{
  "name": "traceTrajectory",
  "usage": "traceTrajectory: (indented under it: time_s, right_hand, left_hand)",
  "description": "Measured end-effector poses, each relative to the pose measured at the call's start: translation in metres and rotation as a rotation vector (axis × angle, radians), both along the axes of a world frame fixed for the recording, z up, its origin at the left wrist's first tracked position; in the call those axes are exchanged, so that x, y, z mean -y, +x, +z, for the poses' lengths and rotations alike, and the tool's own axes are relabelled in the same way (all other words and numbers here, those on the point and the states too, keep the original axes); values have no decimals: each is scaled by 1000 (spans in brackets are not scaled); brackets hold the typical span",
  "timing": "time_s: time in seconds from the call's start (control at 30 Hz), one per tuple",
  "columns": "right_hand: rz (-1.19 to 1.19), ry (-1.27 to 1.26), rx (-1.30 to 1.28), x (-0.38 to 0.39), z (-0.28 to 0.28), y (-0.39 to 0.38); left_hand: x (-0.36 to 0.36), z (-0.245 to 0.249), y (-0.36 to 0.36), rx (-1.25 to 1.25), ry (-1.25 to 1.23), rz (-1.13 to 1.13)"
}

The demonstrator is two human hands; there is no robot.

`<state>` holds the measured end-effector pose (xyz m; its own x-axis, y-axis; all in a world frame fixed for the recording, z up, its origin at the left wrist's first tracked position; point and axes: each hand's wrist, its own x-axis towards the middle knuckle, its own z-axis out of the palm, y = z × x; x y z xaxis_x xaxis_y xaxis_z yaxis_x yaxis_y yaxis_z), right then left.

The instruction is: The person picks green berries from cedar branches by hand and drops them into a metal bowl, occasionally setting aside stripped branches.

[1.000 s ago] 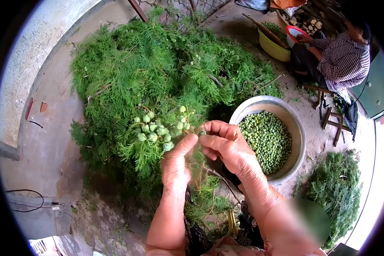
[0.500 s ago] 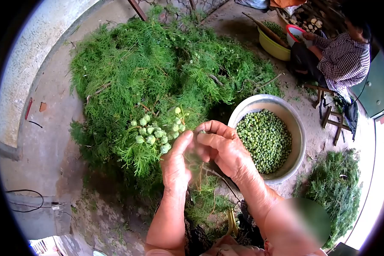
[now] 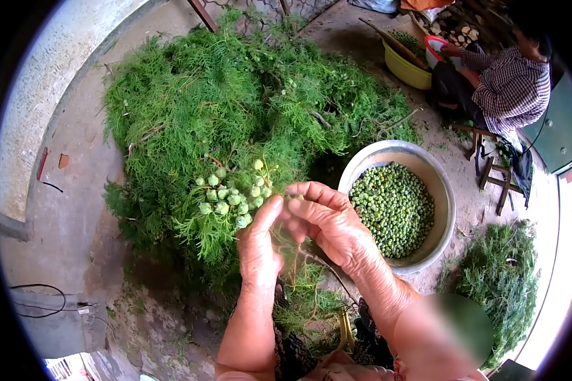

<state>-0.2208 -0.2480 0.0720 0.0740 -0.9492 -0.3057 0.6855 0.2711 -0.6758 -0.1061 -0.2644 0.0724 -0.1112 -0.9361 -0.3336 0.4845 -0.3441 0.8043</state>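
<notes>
A green sprig with a cluster of pale green cones (image 3: 234, 198) is gripped by my left hand (image 3: 259, 244), its thumb pressed against the stem. Close on its right, my right hand (image 3: 332, 222) has thumb and forefinger pinched on a small green cone (image 3: 295, 198), mostly covered by the fingers. To the right of my right hand stands a metal basin (image 3: 448, 209) holding many loose green cones (image 3: 394, 209). Behind and left of both hands lies a large heap of leafy green branches (image 3: 197, 108).
At the upper right a person in a checked shirt (image 3: 513, 86) sits beside a yellow basin (image 3: 405, 73) and a red-rimmed bowl (image 3: 433, 51). A wooden stool (image 3: 499, 181) stands below them. Another branch pile (image 3: 499, 273) lies at the right.
My right hand has shifted slightly left, toward the cone cluster. The cluster has moved a little left too. The seated person's hand has moved at the red-rimmed bowl.
</notes>
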Motion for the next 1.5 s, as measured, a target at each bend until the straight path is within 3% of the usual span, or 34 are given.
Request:
traceTrajectory:
  time_s: [0.13, 0.3, 0.47, 0.67, 0.7, 0.93, 1.17, 1.37, 1.4, 1.5]
  right_hand:
    - [-10, -1, 21, 0, -4, -1]
    - [-106, 47, 268, 0, -14, 0]
    - [-224, -8, 403, 7, -13, -10]
    - [-231, -77, 371, 10, -7, -15]
    - [-120, -128, 279, 9, -11, -19]
    - [-110, -45, 48, 7, -11, -17]
    - [-311, -20, 273, 5, -19, -6]
    - [-426, 174, 243, 4, -9, -5]
    - [-469, 192, 100, 6, -4, -11]
    - [-508, -138, 225, 12, -19, -34]
  left_hand:
    - [-1, -4, 0, -22, -11, -29]
    - [0, -10, 3, -121, 66, 2]
    - [3, -21, 8, -108, -98, -53]
    - [0, -5, 8, 13, -187, -261]
    - [-1, -6, 8, 29, -180, -264]
    - [-2, -11, 13, 147, -129, -312]
    - [-5, -12, 9, 166, -71, -246]
    - [-7, -15, 9, 191, -16, -191]
    - [-7, -16, 12, 196, -23, -192]
    - [-9, -18, 17, 240, -15, -177]
